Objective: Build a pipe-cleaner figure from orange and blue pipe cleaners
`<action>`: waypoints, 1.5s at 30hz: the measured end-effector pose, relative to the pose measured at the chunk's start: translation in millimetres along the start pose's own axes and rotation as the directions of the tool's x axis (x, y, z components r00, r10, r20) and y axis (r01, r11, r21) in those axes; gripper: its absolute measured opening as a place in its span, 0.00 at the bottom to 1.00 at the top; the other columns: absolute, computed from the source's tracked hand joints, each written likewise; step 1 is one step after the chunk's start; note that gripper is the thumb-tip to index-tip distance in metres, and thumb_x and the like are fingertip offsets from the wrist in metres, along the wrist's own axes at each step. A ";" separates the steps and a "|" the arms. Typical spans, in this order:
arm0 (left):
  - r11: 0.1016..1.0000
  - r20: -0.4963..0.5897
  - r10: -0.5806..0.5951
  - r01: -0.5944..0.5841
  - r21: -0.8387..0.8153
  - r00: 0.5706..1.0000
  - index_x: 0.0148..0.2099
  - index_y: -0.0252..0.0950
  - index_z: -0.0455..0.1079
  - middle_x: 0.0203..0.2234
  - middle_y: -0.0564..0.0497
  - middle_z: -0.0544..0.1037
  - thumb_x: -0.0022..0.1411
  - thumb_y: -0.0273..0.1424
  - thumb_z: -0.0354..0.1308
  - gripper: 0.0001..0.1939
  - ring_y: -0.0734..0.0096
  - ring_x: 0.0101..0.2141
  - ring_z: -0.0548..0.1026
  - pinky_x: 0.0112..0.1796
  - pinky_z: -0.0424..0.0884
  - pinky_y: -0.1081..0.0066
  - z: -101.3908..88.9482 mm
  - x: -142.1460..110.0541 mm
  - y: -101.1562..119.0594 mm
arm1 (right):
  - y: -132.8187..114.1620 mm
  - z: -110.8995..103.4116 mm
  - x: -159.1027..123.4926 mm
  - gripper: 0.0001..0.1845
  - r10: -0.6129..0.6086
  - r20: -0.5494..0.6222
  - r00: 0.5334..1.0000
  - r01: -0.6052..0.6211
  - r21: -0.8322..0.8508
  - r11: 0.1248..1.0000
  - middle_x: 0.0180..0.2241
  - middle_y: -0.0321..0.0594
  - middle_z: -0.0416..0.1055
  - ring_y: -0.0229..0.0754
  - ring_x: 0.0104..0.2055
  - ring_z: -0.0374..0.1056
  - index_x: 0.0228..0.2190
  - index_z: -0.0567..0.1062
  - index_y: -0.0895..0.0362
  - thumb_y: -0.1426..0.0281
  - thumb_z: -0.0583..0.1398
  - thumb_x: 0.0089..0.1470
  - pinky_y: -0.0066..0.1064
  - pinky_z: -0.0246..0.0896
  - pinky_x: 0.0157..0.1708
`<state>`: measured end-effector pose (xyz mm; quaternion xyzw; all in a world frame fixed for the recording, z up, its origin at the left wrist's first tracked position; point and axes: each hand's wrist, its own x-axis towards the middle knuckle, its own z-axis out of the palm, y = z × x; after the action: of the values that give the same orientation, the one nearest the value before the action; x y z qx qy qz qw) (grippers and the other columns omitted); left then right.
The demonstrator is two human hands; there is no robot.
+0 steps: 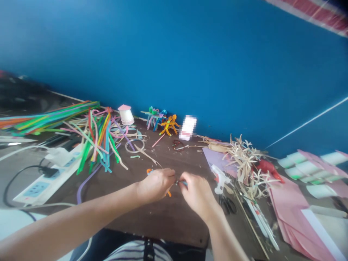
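- The left hand (156, 185) and the right hand (197, 194) meet just above the middle of the brown table (163, 217), with a small pipe-cleaner piece (181, 183) held between them; it is dark and silvery with a teal tip, and too small to make out further.
- The fingers of both hands are curled shut, pinching that piece; the left fingertips (172, 176) and the right fingertips (185, 177) nearly touch.
- Orange pipe-cleaner ends (169, 194) poke out under the left hand and above it; whether they join the held piece is hidden.
- Brown tabletop runs below the hands to the table's front edge (190, 241), and more lies left of the hands.
- Just right of the right hand stand a white glue gun (219, 178) and black-handled scissors (227, 204).
- Farther left, a purple pipe cleaner (84, 188) curves beside a big heap of colored pipe cleaners (99, 143).
- A white power strip (46, 181) lies along the table's left side.
- Along the far edge, against the blue wall (174, 54), stand an orange pipe-cleaner figure (169, 125) and a small paper tower with a pink roof (125, 115).
- Dry straw strips (241, 159) spread right of the figure, and pink paper sheets (293, 217) fill the lower right, past the table's end.
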<state>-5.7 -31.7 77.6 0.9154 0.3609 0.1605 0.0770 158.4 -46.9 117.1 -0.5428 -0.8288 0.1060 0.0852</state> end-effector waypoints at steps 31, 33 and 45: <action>0.816 -0.193 -0.409 0.263 -0.514 0.892 0.32 0.35 0.70 0.26 0.52 0.74 0.56 0.27 0.49 0.08 0.72 0.29 0.71 0.31 0.64 0.75 13.1 1.3 -2.0 | -1.5 54.2 -2.9 0.12 0.141 -0.057 0.988 -0.072 0.644 0.761 0.17 0.32 0.63 0.33 0.20 0.59 0.21 0.68 0.58 0.72 0.49 0.52 0.22 0.50 0.21; 0.845 -0.188 -0.385 0.263 -0.465 0.904 0.33 0.36 0.70 0.27 0.51 0.73 0.57 0.27 0.48 0.09 0.72 0.29 0.71 0.31 0.64 0.75 12.6 1.4 -3.0 | -4.6 48.7 -5.8 0.09 0.114 -0.075 0.991 -0.065 0.480 0.875 0.21 0.35 0.68 0.35 0.24 0.63 0.26 0.70 0.58 0.74 0.50 0.51 0.23 0.52 0.25; 0.990 -0.052 -0.082 0.075 -0.117 0.995 0.29 0.32 0.68 0.24 0.49 0.69 0.58 0.23 0.46 0.10 0.72 0.27 0.68 0.29 0.64 0.74 6.4 3.9 -12.5 | 0.5 4.8 3.5 0.07 0.016 0.041 0.999 -0.016 0.015 1.000 0.29 0.38 0.73 0.39 0.31 0.68 0.30 0.72 0.55 0.72 0.53 0.51 0.26 0.51 0.29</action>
<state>-8.7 -20.1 69.3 0.8897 0.3887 0.2037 0.1258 156.2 -43.9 112.4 -0.5465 -0.8251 0.1240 0.0717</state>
